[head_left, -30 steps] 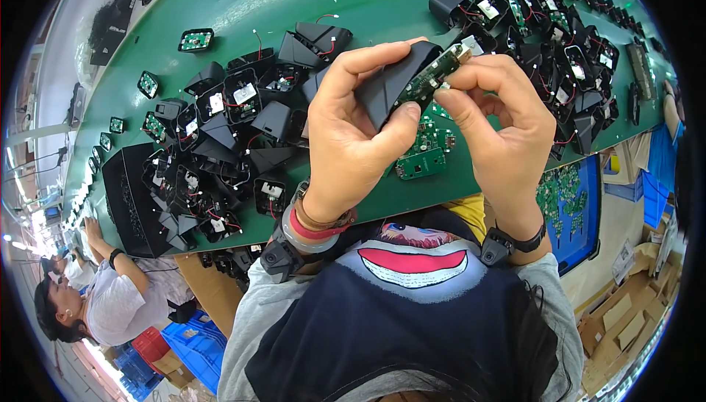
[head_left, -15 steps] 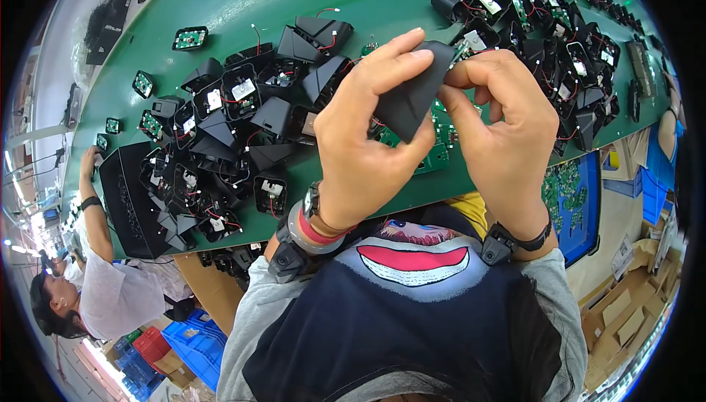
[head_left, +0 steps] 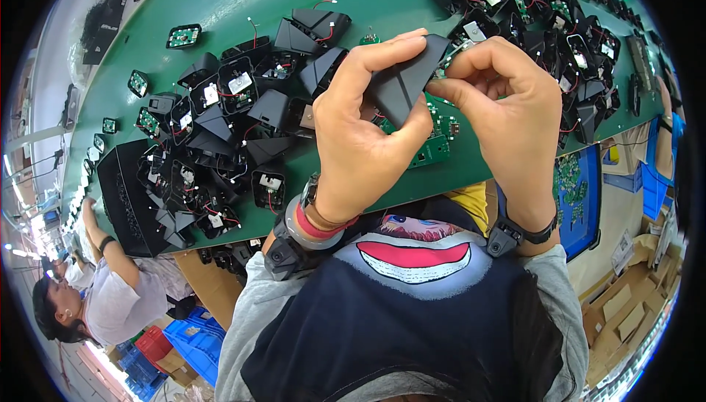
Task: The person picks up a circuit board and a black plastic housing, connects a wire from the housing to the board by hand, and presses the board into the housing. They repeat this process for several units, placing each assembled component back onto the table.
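A black plastic housing point(head_left: 403, 82) with slanted faces is gripped in my left hand point(head_left: 360, 134), fingers along its top edge and thumb below. Its open side faces right, where part of a small green circuit board point(head_left: 453, 54) shows. Against that side my right hand point(head_left: 509, 104) is closed, thumb and index finger pinched together; what lies between them is hidden. Below both hands, several loose green circuit boards point(head_left: 434, 151) lie on the green table point(head_left: 368, 214).
To the left stands a heap of black housings point(head_left: 239, 82) with red wires; another heap point(head_left: 581, 56) fills the right. A black box point(head_left: 121, 196) sits at the table's left end. A blue tray point(head_left: 581, 203) holds boards at the right. A co-worker point(head_left: 121, 292) works at far left.
The housing has tilted and shifted slightly left in my left hand. My right fingers remain pinched at its open side. The co-worker's hand has moved down along the table edge.
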Action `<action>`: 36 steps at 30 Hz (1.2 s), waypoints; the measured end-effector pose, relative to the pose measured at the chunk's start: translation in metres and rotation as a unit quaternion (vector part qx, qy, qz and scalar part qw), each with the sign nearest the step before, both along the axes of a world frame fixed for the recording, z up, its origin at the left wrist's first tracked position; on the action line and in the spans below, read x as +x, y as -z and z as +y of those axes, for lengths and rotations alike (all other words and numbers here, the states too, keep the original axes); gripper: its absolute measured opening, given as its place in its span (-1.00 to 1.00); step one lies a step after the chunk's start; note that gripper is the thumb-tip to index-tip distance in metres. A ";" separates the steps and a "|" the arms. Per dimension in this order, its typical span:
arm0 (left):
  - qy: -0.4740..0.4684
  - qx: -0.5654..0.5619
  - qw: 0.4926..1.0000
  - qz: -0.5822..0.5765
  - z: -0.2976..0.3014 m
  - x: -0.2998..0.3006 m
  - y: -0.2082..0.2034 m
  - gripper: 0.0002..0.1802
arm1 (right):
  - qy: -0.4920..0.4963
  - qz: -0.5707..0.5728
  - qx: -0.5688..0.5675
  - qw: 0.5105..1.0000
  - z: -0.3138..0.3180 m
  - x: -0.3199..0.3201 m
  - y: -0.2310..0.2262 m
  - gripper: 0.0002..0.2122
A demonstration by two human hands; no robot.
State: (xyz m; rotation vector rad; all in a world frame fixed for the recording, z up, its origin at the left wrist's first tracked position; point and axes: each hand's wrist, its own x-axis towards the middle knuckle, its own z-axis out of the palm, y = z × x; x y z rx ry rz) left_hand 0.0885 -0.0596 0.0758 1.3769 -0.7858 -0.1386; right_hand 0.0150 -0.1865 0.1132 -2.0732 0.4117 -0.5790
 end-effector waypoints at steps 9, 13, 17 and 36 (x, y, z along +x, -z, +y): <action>0.037 -0.019 0.998 0.046 -0.003 -0.003 -0.001 -0.53 | 0.037 -0.052 0.021 0.998 -0.013 -0.002 0.006 -0.66; 0.031 -0.022 0.998 0.046 -0.006 -0.004 0.001 -0.55 | 0.001 0.049 0.094 0.994 -0.017 -0.001 0.003 -0.62; 0.110 -0.055 0.952 0.280 -0.009 0.000 0.001 -0.48 | -0.009 -0.090 0.121 0.989 -0.017 -0.007 0.021 -0.64; 0.213 -0.162 0.862 0.430 -0.016 -0.002 0.011 -0.22 | -0.026 -0.135 0.221 0.965 -0.004 -0.013 0.036 -0.53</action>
